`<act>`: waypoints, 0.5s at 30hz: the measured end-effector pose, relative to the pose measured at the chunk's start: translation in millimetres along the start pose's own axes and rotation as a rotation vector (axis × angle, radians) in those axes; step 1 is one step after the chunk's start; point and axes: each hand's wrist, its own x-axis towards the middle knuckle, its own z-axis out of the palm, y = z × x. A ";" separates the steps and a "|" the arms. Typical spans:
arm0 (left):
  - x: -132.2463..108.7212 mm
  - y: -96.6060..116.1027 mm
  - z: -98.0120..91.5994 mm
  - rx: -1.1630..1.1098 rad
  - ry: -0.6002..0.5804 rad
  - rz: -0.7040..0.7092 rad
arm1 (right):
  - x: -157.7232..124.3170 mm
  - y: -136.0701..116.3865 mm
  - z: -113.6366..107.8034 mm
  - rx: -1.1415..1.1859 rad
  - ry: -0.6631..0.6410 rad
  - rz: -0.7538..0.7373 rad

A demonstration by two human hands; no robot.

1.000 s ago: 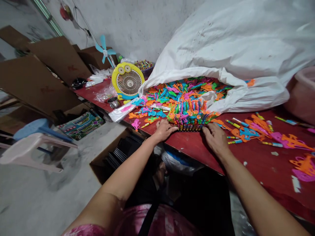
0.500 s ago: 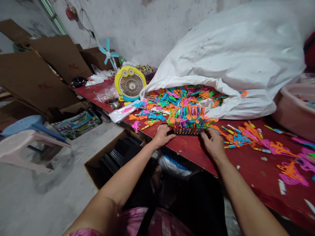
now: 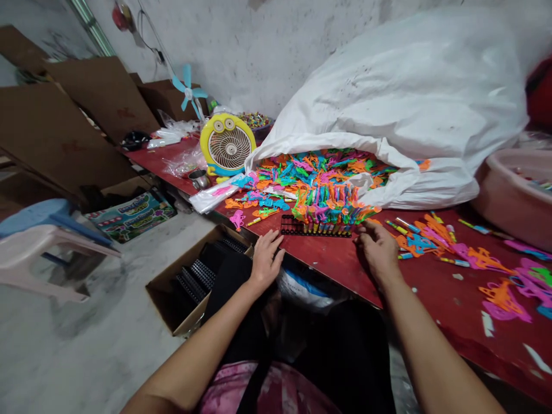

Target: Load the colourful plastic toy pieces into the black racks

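A black perforated rack (image 3: 290,226) lies near the front edge of the red table. Brightly coloured flat plastic toys (image 3: 325,207) stand packed upright in most of it, their yellow lower ends in its holes; its left end is bare. My left hand (image 3: 266,259) is just off the rack's left end at the table edge, fingers stretched out and holding nothing. Beside the right end, my right hand (image 3: 379,248) rests on the table with fingers loosely bent and thumb apart, nothing visible in it.
A large white sack (image 3: 388,98) spills similar toys behind the rack. Loose toys (image 3: 420,244) lie to the right, near a pink tub (image 3: 513,195). A yellow fan (image 3: 230,144) and metal cup (image 3: 199,180) stand left. Below, a cardboard box (image 3: 172,299) holds black racks.
My left hand has let go of the rack and drawn back left and toward me, exposing its bare left end. My right hand has shifted slightly right, away from the rack.
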 end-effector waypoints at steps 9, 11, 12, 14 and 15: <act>4.8 1.3 0.3 0.144 -0.078 0.018 | -1.8 -7.9 -0.6 0.057 0.002 0.096; 4.5 2.6 -0.3 0.147 -0.086 0.021 | -2.2 -7.7 -1.1 0.052 -0.008 0.106; 4.6 3.5 -0.8 0.146 -0.089 0.019 | -2.2 -6.8 -1.4 0.045 -0.013 0.105; 6.0 6.5 -2.1 0.146 -0.096 0.008 | -1.8 -3.6 -2.0 0.022 -0.013 0.094; 7.2 8.4 -3.1 0.148 -0.103 -0.001 | -1.3 -1.5 -2.3 -0.004 -0.013 0.074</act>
